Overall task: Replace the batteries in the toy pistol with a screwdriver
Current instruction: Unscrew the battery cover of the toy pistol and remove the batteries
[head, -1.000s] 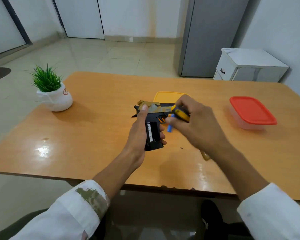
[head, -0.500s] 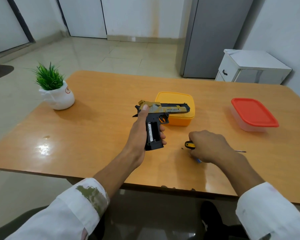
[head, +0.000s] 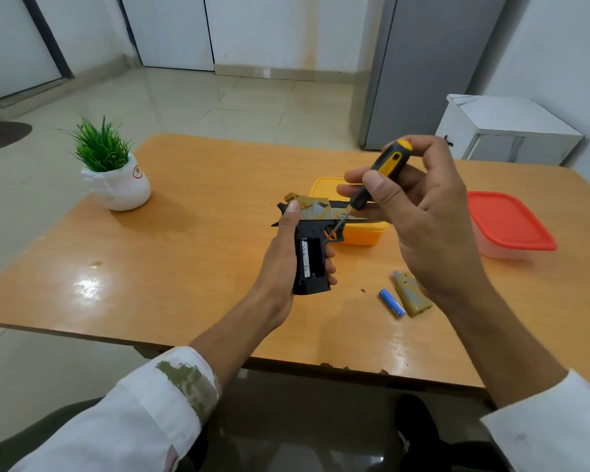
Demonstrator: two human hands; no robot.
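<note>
We hold the pistol in our left hand above the table, muzzle pointing right and grip pointing down toward us. The left hand is closed round the grip: the thumb lies up along the rear of the slide and the fingers are curled round the front edge. The battery bay in the side of the grip is open and faces us, with one pale cell seated in the left slot. The right slot looks dark, and we can't tell what it holds. Our right hand pinches the screwdriver by its black-and-yellow handle, thumb on the near side and index and middle fingers behind. The remaining fingers are loosely curled. The shaft slants down and left and the tip sits by the trigger area. We can't tell whether it touches. A loose blue battery lies on the table right of the pistol, with the tan cover just beside it, partly under our right wrist. A small dark speck lies near them, too small to identify. A yellow box sits behind the pistol and a red-lidded box sits further right. A plant pot is well apart at far left.
</note>
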